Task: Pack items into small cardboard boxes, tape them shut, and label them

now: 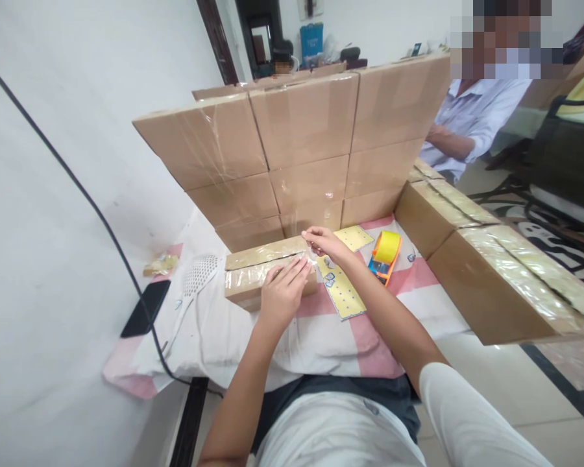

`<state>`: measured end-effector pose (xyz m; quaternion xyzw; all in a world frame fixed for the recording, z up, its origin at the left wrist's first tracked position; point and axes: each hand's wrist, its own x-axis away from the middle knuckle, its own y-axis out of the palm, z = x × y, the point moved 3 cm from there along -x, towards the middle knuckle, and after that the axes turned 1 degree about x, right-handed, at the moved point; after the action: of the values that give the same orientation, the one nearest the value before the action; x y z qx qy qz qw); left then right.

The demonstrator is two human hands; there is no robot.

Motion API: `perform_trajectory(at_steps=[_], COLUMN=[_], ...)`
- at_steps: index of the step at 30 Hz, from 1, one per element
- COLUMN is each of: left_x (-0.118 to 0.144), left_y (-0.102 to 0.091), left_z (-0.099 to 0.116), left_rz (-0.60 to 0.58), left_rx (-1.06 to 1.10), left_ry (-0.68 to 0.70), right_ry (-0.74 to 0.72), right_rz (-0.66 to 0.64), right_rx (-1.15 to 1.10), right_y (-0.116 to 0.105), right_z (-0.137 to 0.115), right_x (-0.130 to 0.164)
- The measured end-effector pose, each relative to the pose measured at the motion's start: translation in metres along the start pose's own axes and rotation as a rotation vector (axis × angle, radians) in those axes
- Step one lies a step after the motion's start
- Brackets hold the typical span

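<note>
A small cardboard box [246, 277] lies on the cloth-covered table, with shiny clear tape along its top seam. My left hand [285, 288] rests on top of it, fingers stretched out flat over the taped seam. At the box's far right corner, my right hand [325, 242] has its fingers pinched together; what is between them is too small to make out. Some loose-looking clear film shows between the two hands. To the right of my right forearm sits an orange tape dispenser [385, 258] with a yellow roll.
Stacked cardboard boxes [304, 123] form a wall behind. More taped boxes [496, 285] line the right edge. Yellow patterned sheets [344, 295], a white skimmer [200, 275] and a black phone [146, 309] lie on the tablecloth [321, 344]. A cable [85, 194] hangs left. Another person [486, 123] sits beyond.
</note>
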<state>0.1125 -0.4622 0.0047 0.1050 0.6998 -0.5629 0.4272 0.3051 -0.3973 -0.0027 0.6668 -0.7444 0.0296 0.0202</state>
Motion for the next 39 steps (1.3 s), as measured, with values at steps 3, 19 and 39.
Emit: perform_trajectory(at_steps=[3,19,39], left_x=[0.000,0.002,0.004], left_y=[0.001,0.003,0.003], left_z=[-0.001,0.002,0.004], left_rz=[0.015,0.029,0.118], left_rx=[0.015,0.011,-0.008], left_ry=[-0.015,-0.029,0.052], right_ry=[-0.198,-0.332,-0.274], right_rz=[0.192,0.145,0.154], right_rx=[0.057,0.190,-0.038], right_y=[0.001,0.035,0.038], right_z=[0.004,0.028,0.050], right_x=[0.018,0.096,0.082])
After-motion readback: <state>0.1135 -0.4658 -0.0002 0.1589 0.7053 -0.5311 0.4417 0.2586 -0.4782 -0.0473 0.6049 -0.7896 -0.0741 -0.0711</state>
